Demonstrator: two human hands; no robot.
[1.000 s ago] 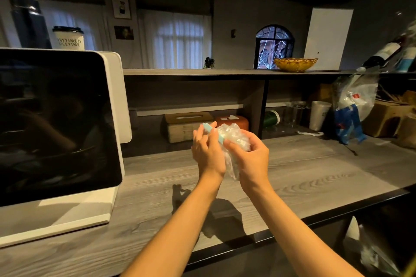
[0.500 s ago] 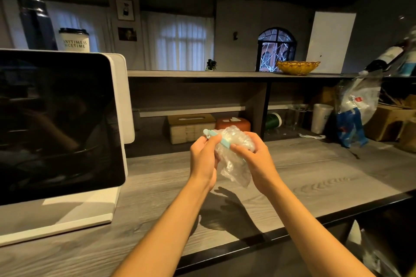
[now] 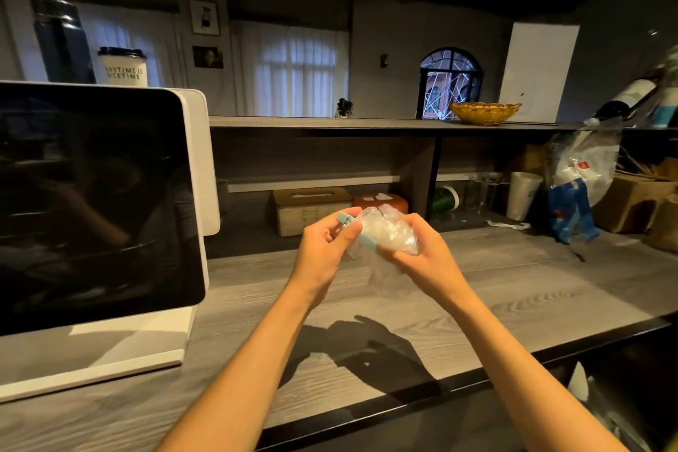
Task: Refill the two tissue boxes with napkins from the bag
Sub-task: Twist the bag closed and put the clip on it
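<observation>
A crumpled clear plastic bag (image 3: 389, 229) with a light-blue strip along its edge is held above the grey wooden counter (image 3: 495, 290). My left hand (image 3: 326, 249) pinches the blue strip at the bag's left end. My right hand (image 3: 422, 253) grips the bag's right side from below. What the bag holds cannot be made out. Behind the hands, under the shelf, stand a wooden tissue box (image 3: 312, 207) and an orange tissue box (image 3: 381, 200).
A large white-framed screen (image 3: 95, 202) fills the counter's left. On the right stand a white cup (image 3: 522, 194), glasses, a hanging plastic bag (image 3: 583, 172) and cardboard boxes (image 3: 638, 202). A yellow basket (image 3: 484, 112) sits on the upper shelf.
Both hands have drawn slightly apart and turned the bag, so the blue strip now shows between them. The camera has tilted a little.
</observation>
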